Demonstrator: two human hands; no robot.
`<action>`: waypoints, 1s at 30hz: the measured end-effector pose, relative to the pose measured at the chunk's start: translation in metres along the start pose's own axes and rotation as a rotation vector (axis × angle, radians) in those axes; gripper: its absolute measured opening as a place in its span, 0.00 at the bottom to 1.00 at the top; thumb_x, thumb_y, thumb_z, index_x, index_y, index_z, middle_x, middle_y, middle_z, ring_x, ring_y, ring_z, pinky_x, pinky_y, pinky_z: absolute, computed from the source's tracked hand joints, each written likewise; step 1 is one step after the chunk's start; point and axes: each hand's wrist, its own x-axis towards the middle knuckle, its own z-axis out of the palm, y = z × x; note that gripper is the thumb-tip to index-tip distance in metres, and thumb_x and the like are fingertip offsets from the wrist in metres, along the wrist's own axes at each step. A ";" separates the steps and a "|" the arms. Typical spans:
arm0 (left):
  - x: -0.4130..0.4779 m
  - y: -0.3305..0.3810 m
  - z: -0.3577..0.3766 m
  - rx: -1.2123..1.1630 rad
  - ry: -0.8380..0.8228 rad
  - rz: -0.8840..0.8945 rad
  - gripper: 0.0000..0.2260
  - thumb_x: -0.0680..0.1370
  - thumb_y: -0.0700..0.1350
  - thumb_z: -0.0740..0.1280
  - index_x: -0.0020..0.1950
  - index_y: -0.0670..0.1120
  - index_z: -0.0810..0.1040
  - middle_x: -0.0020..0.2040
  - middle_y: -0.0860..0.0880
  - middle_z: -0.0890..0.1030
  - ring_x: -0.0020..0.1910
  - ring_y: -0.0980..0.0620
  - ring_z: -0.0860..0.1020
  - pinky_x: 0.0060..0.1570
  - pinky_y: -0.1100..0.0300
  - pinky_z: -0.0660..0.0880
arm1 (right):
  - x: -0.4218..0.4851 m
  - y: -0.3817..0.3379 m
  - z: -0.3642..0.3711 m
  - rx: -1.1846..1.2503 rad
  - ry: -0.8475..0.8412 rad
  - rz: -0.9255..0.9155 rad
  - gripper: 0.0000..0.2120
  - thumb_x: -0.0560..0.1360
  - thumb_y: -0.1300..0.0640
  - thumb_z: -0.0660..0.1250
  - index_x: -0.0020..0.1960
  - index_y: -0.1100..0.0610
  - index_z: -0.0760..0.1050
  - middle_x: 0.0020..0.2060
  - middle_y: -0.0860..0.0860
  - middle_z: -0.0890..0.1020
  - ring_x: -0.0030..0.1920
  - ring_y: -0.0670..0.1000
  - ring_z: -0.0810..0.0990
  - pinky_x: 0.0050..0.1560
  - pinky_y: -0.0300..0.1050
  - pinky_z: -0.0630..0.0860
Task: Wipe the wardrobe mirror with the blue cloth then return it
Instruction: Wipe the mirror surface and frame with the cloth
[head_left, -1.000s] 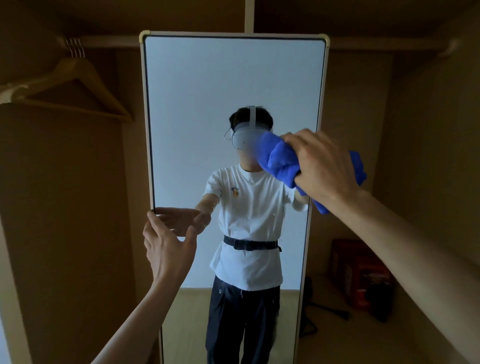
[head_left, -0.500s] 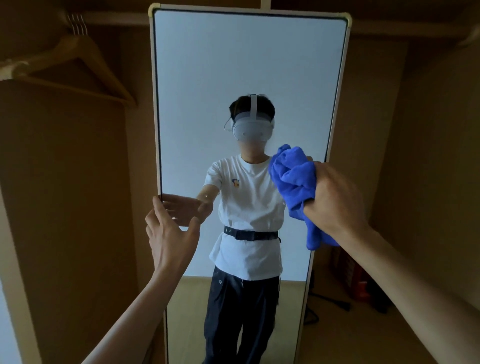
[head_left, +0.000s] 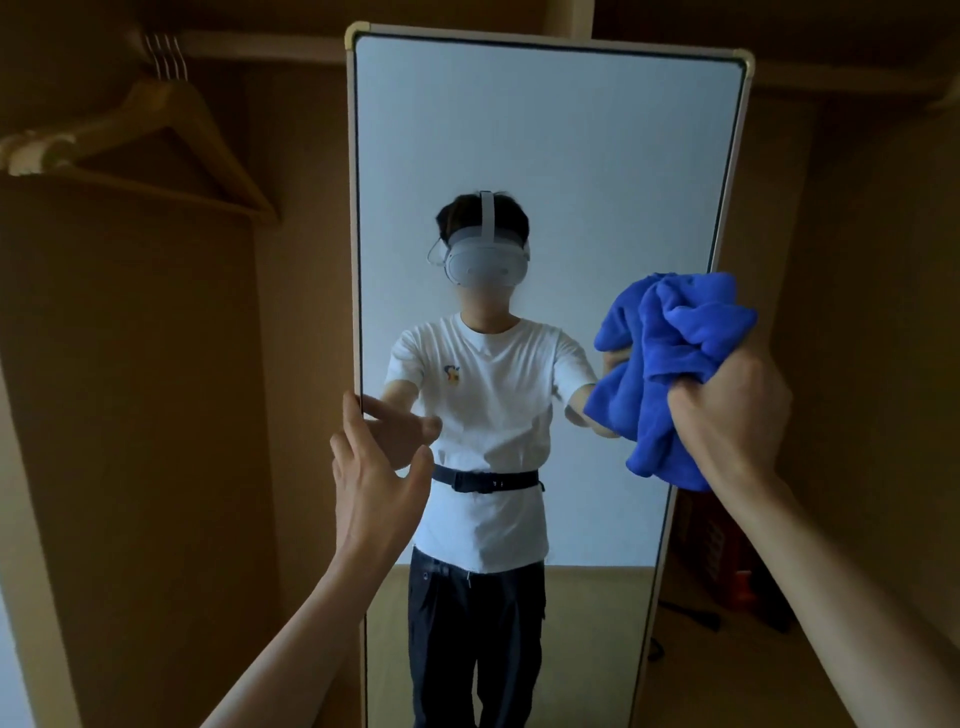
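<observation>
**Fig. Cloth at the mirror's right edge, mid-height**

The cloth is a blue, thick-piled rag, bunched into a loose wad. It lies against the right side of the mirror, about halfway up, with its outer folds lapping over the frame. It should handle as light, soft and limp, with no shape of its own. It is best taken as a wad from behind, so that a broad pad of folds faces the glass and the loose tail is tucked in.

The right grip is clenched round the back of the cloth, and a tail of fabric hangs below the fist. The left grip is released, with fingers straight and thumb spread. Its fingertips are at the mirror's left edge and appear to touch it, probably to steady the panel. The mirror is rigid, smooth and breakable, so pressure should be even.

A hanger hangs from the rail at upper left.

- **Contact:** The wad itself hides whether the cloth is pressed flat on the glass.
- **Glass:** No smears or wiped areas can be made out.
- **Mirror foot:** It is cut off by the lower edge of the view.
- **Red object:** It sits behind the mirror and is too dark to identify.
- **Return place:** Where the cloth belongs is not in view.
</observation>
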 end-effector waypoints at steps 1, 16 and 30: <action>-0.001 -0.002 -0.001 0.001 -0.010 0.006 0.41 0.80 0.50 0.69 0.83 0.54 0.43 0.76 0.44 0.62 0.73 0.41 0.67 0.64 0.43 0.72 | -0.002 -0.003 0.002 0.021 0.007 -0.003 0.14 0.70 0.64 0.68 0.56 0.60 0.75 0.40 0.50 0.75 0.39 0.53 0.72 0.40 0.50 0.68; 0.002 -0.015 -0.020 -0.099 -0.169 0.032 0.38 0.79 0.49 0.67 0.81 0.60 0.46 0.68 0.61 0.62 0.51 0.71 0.73 0.43 0.66 0.68 | -0.040 -0.100 0.041 0.105 -0.152 -0.169 0.14 0.70 0.63 0.67 0.54 0.54 0.72 0.44 0.50 0.78 0.42 0.52 0.79 0.41 0.49 0.76; 0.005 -0.010 -0.049 -0.286 -0.328 -0.013 0.30 0.78 0.43 0.59 0.60 0.82 0.58 0.69 0.65 0.74 0.60 0.67 0.75 0.60 0.54 0.72 | -0.097 -0.200 0.090 -0.003 -0.351 -0.481 0.20 0.67 0.64 0.69 0.59 0.64 0.76 0.46 0.58 0.79 0.45 0.58 0.80 0.44 0.52 0.77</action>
